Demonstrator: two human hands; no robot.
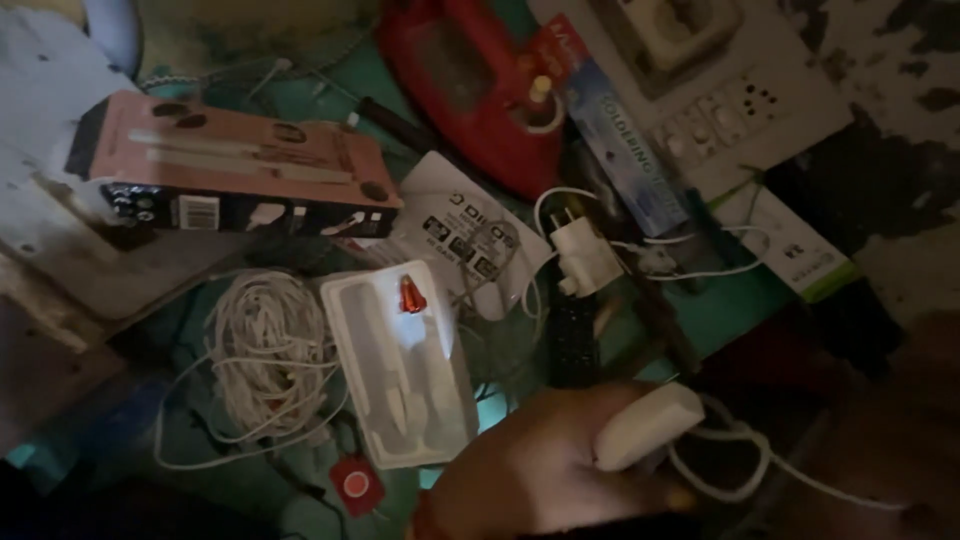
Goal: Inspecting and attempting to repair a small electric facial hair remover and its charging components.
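While my left hand (540, 465) curls at the bottom of the view, its grip is closed around a smooth white oblong plastic device (648, 425), rounded at the corners and a little glossy where the dim light catches it. Only the far end of that device pokes out past my fingers (560, 420); the rest is hidden in my palm. A thin white cable (735, 470) loops away from beside the device toward the lower right; I cannot tell whether the two are joined. My right hand (900, 430) is only a dark blur at the right edge, and I cannot tell whether its grip is open or closed.

The device hangs low over the cluttered teal counter (730, 305). Just left of my hand lies an open white moulded plastic tray (400, 365), with a small orange-red piece (411, 295) resting near its top end. Left of the tray is a loose coil of white cord (265, 350), and below the tray a small red rounded square button (357, 484). Farther back lies a long pink cardboard box with a black side (235, 165). A white plug adapter (585, 255) with its wire sits near the middle, well apart from my hand, and a red plastic housing (470, 85) lies beyond it.
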